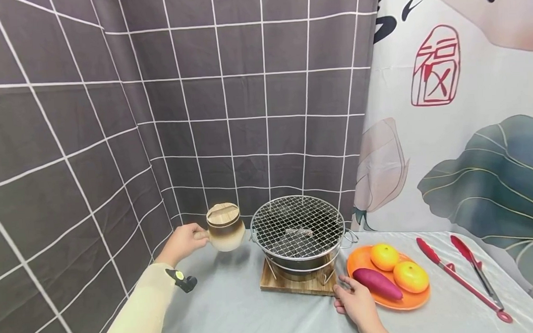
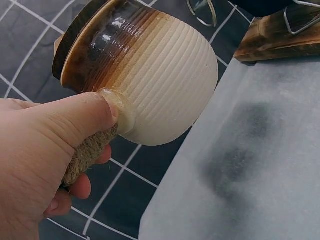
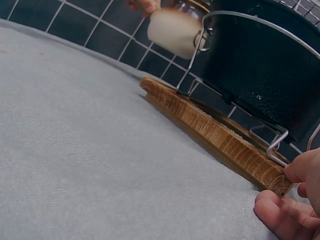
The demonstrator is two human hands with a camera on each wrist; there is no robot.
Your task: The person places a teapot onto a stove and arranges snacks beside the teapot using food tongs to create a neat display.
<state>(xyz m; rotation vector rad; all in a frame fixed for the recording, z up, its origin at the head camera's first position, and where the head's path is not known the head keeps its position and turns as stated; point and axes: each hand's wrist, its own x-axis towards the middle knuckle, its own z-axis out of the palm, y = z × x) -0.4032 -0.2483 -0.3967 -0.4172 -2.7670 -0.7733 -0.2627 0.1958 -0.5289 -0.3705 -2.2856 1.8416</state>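
Note:
My left hand (image 1: 186, 243) grips the rope-wrapped handle (image 2: 90, 155) of a small clay pot (image 1: 227, 236), brown at the top and ribbed cream below. A wooden lid (image 1: 223, 214) covers the pot, which hangs above the table with its shadow below. In the middle stands a round charcoal grill (image 1: 297, 264) with a wire mesh (image 1: 291, 220), on a wooden board (image 1: 294, 287). At the board's near right corner, my right hand (image 1: 356, 301) pinches the edge, thumb on top and fingers lower down, as the right wrist view shows.
Right of the grill, an orange plate (image 1: 406, 307) holds two oranges (image 1: 411, 277) and a purple sweet potato (image 1: 377, 283). Red-tipped tongs (image 1: 463, 282) lie farther right. A dark tiled-pattern curtain (image 1: 245, 98) hangs close behind and at the left. Pale cloth (image 1: 219, 312) covers the table.

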